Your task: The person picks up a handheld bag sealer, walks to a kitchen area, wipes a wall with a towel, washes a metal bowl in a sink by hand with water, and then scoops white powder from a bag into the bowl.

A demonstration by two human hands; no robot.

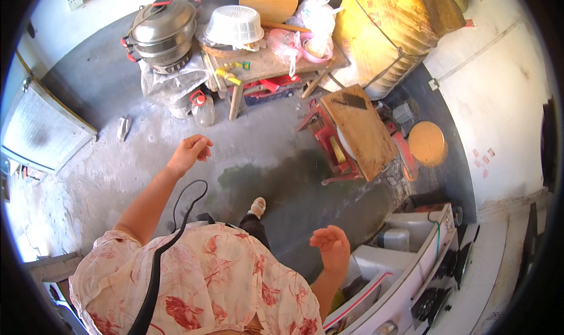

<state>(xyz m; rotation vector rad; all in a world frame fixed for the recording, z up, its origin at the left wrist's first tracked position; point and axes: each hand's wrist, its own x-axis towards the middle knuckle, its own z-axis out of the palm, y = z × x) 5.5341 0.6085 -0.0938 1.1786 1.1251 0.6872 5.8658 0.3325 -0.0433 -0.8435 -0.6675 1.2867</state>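
My left hand (pixel 191 152) hangs over the concrete floor with its fingers loosely curled and nothing visible in them. Beyond it stand a clear plastic jug (pixel 203 110) with a red handle and a low wooden table (pixel 260 66). At the lower right, my right hand (pixel 331 246) is raised with bent fingers apart, and no object shows in it. It is nearest to a white counter (pixel 414 264) with open compartments. A wooden board with a cleaver (pixel 351 100) on it rests on a red stand farther ahead.
A steel steamer pot (pixel 164 31) stands at the back left, near a white plastic basket (pixel 234 24). A large yellow sack (pixel 383 31) leans at the back right. A round wooden stool (pixel 426 143) is by the right wall, and a dark cable (pixel 189 207) loops before my body.
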